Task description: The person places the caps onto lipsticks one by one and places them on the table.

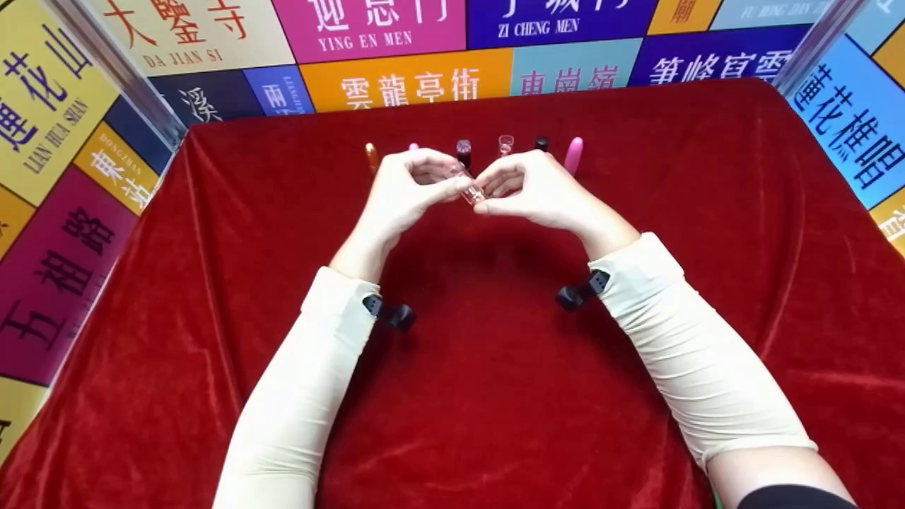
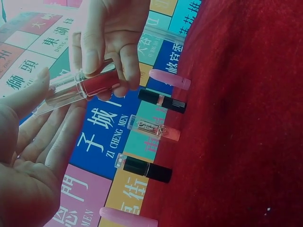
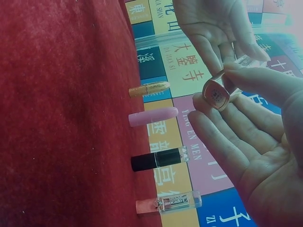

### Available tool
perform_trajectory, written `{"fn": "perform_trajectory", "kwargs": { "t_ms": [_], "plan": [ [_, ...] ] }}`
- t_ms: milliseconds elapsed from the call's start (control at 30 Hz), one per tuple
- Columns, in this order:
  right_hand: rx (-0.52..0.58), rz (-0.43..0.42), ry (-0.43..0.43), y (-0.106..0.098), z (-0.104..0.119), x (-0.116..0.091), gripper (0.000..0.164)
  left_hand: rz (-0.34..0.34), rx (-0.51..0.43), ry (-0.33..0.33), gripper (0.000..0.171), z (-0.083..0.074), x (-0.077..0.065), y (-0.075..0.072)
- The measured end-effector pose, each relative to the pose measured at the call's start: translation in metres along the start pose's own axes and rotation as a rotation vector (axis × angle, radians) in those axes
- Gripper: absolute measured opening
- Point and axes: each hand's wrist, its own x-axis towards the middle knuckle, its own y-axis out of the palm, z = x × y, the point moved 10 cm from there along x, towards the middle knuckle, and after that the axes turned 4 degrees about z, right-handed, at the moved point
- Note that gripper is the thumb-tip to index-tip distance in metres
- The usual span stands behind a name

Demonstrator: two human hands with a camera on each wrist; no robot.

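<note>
Both hands hold one lipstick tube (image 2: 78, 87) up above the red cloth, with its clear cap towards the left hand and its red base towards the right. My left hand (image 1: 399, 187) pinches the clear cap (image 2: 61, 94) between thumb and fingers. The right hand (image 1: 534, 187) grips the red base (image 2: 100, 84), its thumb lying along the side. In the right wrist view the tube's round-cornered end (image 3: 217, 96) faces the camera and shows a small label. Left fingertips are partly hidden behind the tube in the head view.
Behind the hands, lipsticks stand upright in a row: a gold one (image 3: 149, 88), a pink one (image 3: 154, 116), a black one with a clear top (image 3: 158, 159), a clear-capped one (image 2: 151, 127), another black one (image 2: 162, 100) and a pink one (image 1: 574, 154). Red cloth (image 1: 495, 367) covers the table; lettered panels (image 1: 410, 78) stand behind.
</note>
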Motion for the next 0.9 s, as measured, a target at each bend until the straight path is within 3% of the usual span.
{"fn": "perform_trajectory", "kwargs": {
  "t_ms": [900],
  "plan": [
    [0.001, -0.029, -0.024, -0.0008, 0.0056, -0.0022, 0.030, 0.006, 0.039, -0.024, 0.019, 0.0025, 0.0000, 0.0007]
  ]
}}
